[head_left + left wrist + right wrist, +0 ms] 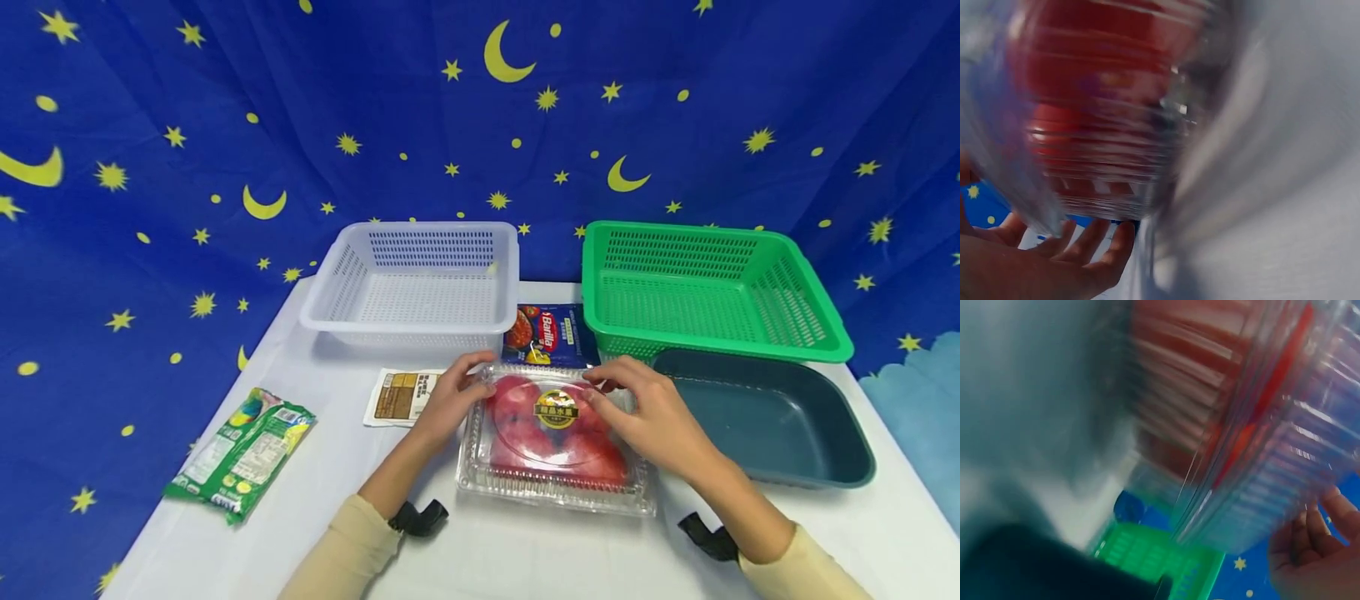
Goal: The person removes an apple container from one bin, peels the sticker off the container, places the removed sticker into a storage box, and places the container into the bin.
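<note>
One green bag [247,454] lies flat on the bench [525,567] at 9 o'clock from the clear box [558,471], well out of the way. The packet [397,396], just past 9, is partly hidden behind the left hand [455,398], which should stay high enough not to drag it. The white basket [412,327] stands between 10 and 11. At the box's corner on that side, the left thumb reaches over the edge, fingers apart and loosely bent; whether they pinch, I cannot tell.

The box is mid-bench, between both hands, red fruit [517,396] showing through its top. Such plastic probably flexes: light, equal pressure at both corners should serve better than squeezing, and keeping it level should stop the fruit shifting. At 12 o'clock the pouch [547,333] leaves little slack for pushing that way.

The right hand [648,408] is at the 1 o'clock corner, fingers bent, thumb a little apart from them; a firm pinch cannot be confirmed. The green basket [720,343] stands between 1 and 2. The tub [772,417] at 3 is close by, so the right elbow should not swing wide.
</note>
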The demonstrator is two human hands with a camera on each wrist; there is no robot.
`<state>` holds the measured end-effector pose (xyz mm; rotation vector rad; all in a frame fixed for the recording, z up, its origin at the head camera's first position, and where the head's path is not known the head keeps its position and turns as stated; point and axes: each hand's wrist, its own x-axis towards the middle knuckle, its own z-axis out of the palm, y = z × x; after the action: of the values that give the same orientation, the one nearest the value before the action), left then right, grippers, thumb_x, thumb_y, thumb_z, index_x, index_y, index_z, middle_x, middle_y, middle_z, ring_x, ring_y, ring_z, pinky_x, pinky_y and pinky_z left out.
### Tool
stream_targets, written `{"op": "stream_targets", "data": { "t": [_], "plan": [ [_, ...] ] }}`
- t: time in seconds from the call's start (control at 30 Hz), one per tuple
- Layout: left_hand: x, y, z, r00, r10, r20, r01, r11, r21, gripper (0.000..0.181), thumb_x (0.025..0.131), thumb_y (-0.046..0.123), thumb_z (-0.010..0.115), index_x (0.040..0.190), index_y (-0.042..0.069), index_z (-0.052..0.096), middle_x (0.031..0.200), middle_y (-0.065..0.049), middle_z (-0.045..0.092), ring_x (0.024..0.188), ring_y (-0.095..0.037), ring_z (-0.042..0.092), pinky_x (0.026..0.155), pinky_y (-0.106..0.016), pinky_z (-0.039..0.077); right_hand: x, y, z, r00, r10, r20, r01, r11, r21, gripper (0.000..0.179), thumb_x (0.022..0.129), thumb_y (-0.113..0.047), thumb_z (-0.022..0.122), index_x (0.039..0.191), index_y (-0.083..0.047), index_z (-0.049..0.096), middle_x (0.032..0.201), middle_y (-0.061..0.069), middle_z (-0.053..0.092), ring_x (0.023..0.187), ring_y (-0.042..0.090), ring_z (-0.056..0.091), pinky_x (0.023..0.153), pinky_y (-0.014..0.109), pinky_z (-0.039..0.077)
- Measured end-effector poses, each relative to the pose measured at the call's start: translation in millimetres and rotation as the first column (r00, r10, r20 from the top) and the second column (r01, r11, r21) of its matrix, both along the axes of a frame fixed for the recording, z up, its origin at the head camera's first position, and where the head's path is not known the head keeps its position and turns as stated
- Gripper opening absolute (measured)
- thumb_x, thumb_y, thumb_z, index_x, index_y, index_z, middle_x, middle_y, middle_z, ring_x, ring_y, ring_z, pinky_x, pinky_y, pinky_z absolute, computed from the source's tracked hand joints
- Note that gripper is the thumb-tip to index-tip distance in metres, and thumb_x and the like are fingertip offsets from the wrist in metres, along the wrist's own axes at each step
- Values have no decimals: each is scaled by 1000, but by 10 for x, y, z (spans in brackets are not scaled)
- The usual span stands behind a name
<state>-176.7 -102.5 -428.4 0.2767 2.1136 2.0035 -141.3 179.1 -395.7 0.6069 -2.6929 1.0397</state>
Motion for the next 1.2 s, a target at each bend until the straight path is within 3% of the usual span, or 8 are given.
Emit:
{"op": "stream_targets", "data": {
  "t": [0.1, 0.27, 0.37, 0.57, 1.0, 1.2],
  "plan": [
    [3, 0, 37, 1000, -12, -10, 12, 1000, 1, 47, 85, 2, 58, 131, -3, 50, 141, -20, 44, 124, -36, 46, 96, -47, 43, -47, -94, -12, 999, 46, 20, -47, 999, 15, 35, 90, -34, 66, 120, -16, 65, 106, -9, 58, 87, 12, 57, 70, 37, 51],
    [-128, -29, -222, 999, -44, -19, 44, 999, 18, 46, 87, 7, 60, 132, 0, 51, 140, -16, 46, 126, -33, 43, 99, -49, 40, -72, -169, -92, 995, 89, 36, -91, 994, 63, 39, 88, -34, 69, 122, -16, 63, 107, -7, 55, 89, 16, 52, 68, 32, 49],
    [-170, -43, -332, 998, -57, -9, 57, 998, 19, 44, 88, 11, 61, 132, 5, 53, 132, -11, 53, 118, -29, 50, 96, -46, 43, -73, -193, -167, 996, 91, -11, -89, 990, 108, 32, 87, -33, 69, 114, -15, 67, 108, -7, 55, 93, 14, 49, 72, 35, 46],
    [-190, -75, -392, 996, -84, -24, 84, 996, 4, 42, 90, 19, 60, 131, 11, 54, 120, -10, 59, 106, -25, 56, 88, -41, 47, -71, -248, -252, 985, 98, -143, -73, 982, 174, 21, 86, -28, 71, 103, -18, 70, 105, -8, 55, 92, 11, 45, 76, 36, 43],
    [-153, -108, -445, 994, -89, -56, 87, 995, -39, 42, 91, 24, 59, 131, 13, 54, 127, -8, 57, 118, -26, 51, 97, -46, 41, -46, -259, -311, 979, 130, -157, -121, 990, 66, 12, 88, -11, 69, 95, -20, 64, 95, -15, 61, 93, 8, 57, 83, 38, 49],
    [-197, -99, -442, 991, -108, -78, 104, 993, -52, 41, 92, 24, 59, 132, 14, 54, 128, -7, 57, 118, -26, 51, 98, -47, 40, -17, -218, -328, 994, 72, -86, -78, 995, -62, 18, 90, -7, 67, 95, -23, 60, 94, -18, 60, 88, 4, 57, 78, 33, 50]
  ]
}}
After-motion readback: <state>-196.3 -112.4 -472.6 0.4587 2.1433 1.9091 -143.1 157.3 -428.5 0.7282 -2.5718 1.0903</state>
